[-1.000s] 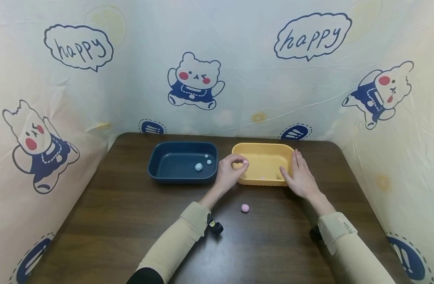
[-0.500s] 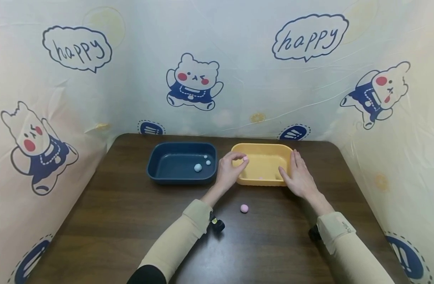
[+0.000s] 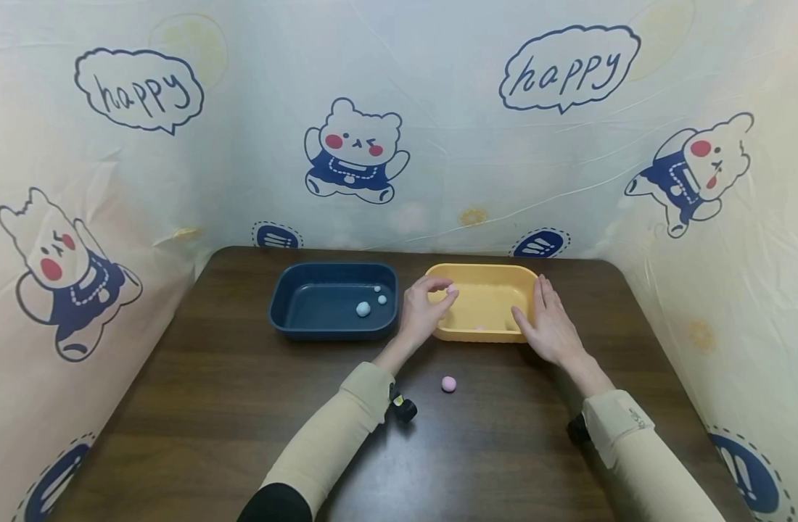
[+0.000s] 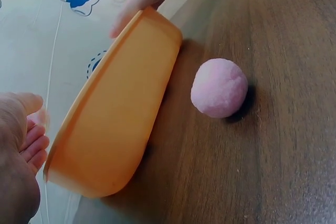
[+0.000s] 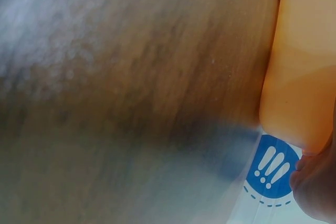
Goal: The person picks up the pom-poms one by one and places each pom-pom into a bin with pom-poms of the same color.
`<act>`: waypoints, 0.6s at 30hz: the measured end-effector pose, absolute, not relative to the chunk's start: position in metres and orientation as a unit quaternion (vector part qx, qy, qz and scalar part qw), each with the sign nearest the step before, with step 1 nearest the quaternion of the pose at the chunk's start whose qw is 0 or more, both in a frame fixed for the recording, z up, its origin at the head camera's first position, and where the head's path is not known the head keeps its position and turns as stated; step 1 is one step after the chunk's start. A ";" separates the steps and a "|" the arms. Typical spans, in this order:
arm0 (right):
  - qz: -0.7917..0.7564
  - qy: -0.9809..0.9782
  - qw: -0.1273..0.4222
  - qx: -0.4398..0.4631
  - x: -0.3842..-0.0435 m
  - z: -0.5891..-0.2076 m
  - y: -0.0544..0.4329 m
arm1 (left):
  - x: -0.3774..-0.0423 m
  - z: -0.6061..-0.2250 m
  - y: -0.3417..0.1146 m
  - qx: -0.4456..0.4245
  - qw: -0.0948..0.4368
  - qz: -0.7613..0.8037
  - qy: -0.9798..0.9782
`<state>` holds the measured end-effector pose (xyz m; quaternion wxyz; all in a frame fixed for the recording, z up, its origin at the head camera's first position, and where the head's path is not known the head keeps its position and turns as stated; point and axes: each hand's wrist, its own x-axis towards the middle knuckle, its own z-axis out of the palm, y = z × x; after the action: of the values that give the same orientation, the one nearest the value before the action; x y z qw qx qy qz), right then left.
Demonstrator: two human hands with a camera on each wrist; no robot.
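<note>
My left hand is over the left end of the yellow tray, pinching a small pink ball between thumb and fingertip. Fairly straight fingers of my right hand rest along the tray's right end, with the thumb by its front rim. A bit of pink shows inside the tray near the front wall, too small to make out well. On the table in front of the tray lies a larger pink ball; the left wrist view shows this pink ball close up, slightly rough and round.
Left of the yellow tray stands a dark blue tray holding a larger light blue ball and two smaller ones. Both trays sit near the back edge of the brown wooden table. A printed curtain surrounds the table.
My left hand keeps its pinch on the small pink ball, rising very slightly. My right hand stays on the yellow tray's end. The head view has shifted a little.
</note>
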<state>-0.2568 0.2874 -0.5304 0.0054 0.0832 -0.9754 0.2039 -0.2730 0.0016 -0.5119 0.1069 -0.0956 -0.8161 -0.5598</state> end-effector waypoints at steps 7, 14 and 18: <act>0.202 -0.976 0.008 0.083 -0.256 -0.530 0.287 | -0.272 -0.514 -0.002 -0.099 0.117 -0.556 -0.817; 0.203 -0.975 0.009 0.087 -0.255 -0.530 0.286 | -0.263 -0.517 -0.009 -0.113 0.110 -0.563 -0.811; 0.205 -0.975 0.011 0.090 -0.256 -0.529 0.287 | -0.254 -0.518 -0.015 -0.113 0.101 -0.567 -0.810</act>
<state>-0.2558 0.2866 -0.5291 0.0107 0.0902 -0.9746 0.2048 -0.2541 -0.0151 -0.5177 0.1015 -0.1135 -0.8098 -0.5667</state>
